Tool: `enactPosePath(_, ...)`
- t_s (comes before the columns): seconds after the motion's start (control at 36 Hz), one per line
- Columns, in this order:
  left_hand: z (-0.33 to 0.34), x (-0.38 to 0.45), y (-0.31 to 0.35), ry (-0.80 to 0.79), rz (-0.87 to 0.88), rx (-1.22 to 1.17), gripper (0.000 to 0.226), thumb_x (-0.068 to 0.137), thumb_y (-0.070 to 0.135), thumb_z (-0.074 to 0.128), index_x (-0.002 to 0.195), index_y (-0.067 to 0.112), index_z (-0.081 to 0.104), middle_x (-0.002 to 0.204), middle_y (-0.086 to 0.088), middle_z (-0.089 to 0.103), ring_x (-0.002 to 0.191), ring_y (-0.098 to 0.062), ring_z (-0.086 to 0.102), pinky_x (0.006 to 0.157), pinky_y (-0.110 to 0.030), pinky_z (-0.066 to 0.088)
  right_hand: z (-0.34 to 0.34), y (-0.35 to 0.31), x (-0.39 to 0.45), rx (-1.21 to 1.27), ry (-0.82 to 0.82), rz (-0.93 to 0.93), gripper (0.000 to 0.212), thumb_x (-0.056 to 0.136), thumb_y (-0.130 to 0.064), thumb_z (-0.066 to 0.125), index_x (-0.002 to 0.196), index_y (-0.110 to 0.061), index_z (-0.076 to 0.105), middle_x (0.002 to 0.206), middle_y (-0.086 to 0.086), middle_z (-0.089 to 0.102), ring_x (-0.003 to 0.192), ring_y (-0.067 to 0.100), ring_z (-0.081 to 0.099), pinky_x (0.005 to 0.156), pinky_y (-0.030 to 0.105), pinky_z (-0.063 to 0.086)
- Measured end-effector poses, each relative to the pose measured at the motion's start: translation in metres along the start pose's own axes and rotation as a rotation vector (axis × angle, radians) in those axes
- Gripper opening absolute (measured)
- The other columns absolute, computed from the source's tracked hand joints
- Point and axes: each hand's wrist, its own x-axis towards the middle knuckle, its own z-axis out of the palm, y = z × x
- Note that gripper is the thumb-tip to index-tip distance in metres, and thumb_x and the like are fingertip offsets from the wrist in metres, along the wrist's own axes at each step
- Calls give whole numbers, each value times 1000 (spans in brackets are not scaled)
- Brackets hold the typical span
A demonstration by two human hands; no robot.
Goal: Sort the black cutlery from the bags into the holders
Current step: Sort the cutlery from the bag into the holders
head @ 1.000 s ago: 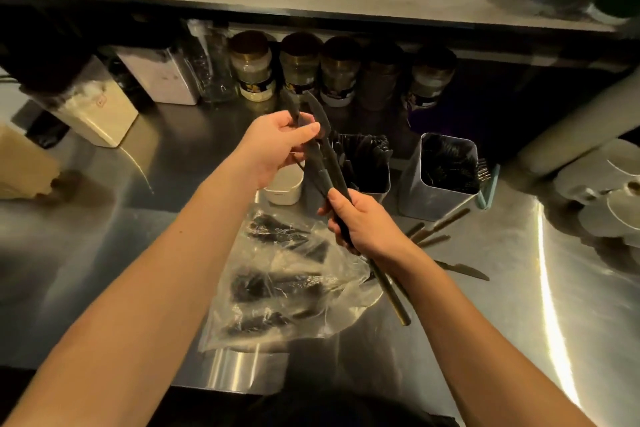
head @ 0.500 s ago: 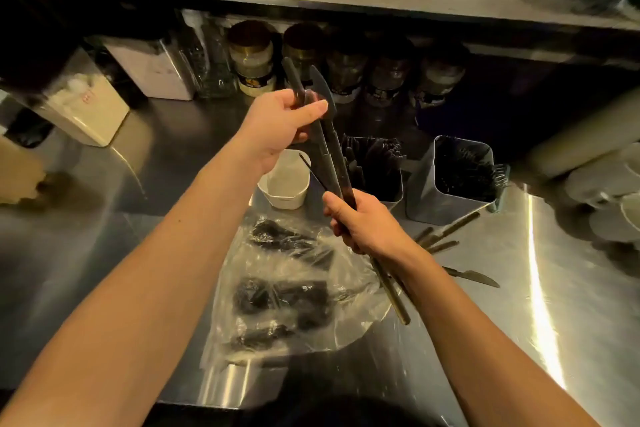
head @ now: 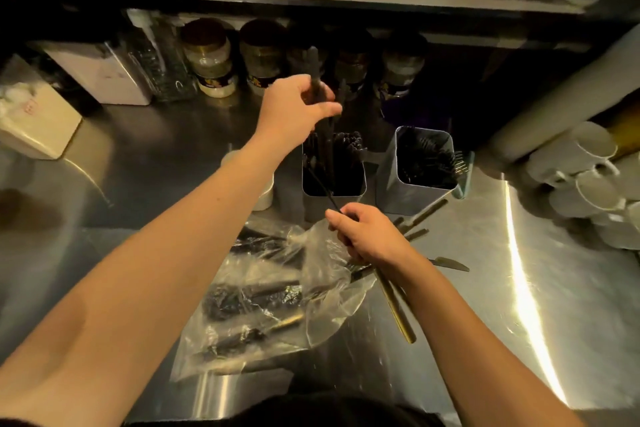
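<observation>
Lowering black knives [head: 317,87] into left holder [head: 334,199] | left hand [head: 294,111] now pinches them clear of right hand [head: 372,236] | right grips remaining cutlery [head: 394,305]

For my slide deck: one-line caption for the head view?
Left hand lowers black cutlery into a holder; right hand grips more.

Counter [head: 485,288]: was steel.
On it: bag [head: 263,295], two holders [head: 334,208] [head: 391,184], loose knife [head: 450,263], mugs [head: 581,177], jars [head: 207,59].

left hand [head: 298,107]: raised, arm outstretched, grip closed | right hand [head: 372,236]: lower, nearer the body, grip closed
</observation>
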Motion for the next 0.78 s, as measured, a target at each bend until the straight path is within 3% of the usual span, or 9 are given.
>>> enactPosePath(0.11,9,0,-9,-27,-19,19,6,93,30,68,95,25,71,89,9,70,85,-7,67,74,-39,62,-9,3,-6,22,2,1,40,99,-40,58,93,-1,63,65,3,49,54,17,40,45,27,32)
enactPosePath(0.19,6,0,-8,12,-39,-47,14,102,27,55,101,25,69,91,11,68,85,-6,66,75,-35,62,-15,5,-10,98,5,34,31,101,-34,54,87,-8,64,63,0,47,50,12,40,46,26,32)
enactPosePath(0.28,3,-2,-8,49,0,-69,16,101,29,56,103,25,71,91,10,68,85,-11,68,79,-34,61,-19,4,-13,297,3,101,17,98,-17,47,91,-9,60,61,0,38,47,12,32,43,25,25)
enactPosePath(0.36,5,-6,-10,60,46,-58,15,99,33,60,105,25,71,87,12,68,84,-10,68,80,-29,58,-23,4,-15,487,-6,133,20,96,-16,41,94,-8,59,60,-2,38,47,13,31,44,26,22)
enactPosePath(0.44,10,-11,-13,-30,63,99,14,99,34,60,106,27,70,91,12,66,87,-7,63,74,-19,48,-27,6,-16,629,-27,110,24,100,-16,37,98,-8,59,62,-2,39,48,13,32,45,26,24)
enactPosePath(0.56,14,-17,-27,-155,17,291,36,98,37,61,127,17,64,101,5,64,93,-12,58,82,-26,46,-30,5,-16,720,-14,56,25,103,-15,36,104,-7,60,65,-1,38,50,13,32,45,26,26)
enactPosePath(0.69,14,-29,-39,22,85,128,49,99,23,59,145,26,44,83,9,56,80,-6,55,77,-21,45,-33,5,-18,734,-5,13,29,106,-17,35,115,-7,61,65,-2,43,52,12,36,49,27,29)
enactPosePath(0.78,17,-29,-41,16,130,138,52,98,20,60,146,26,43,96,5,56,86,-13,55,84,-29,49,-34,4,-20,742,-27,-5,30,108,-19,35,119,-8,61,66,-3,45,53,11,39,51,26,31)
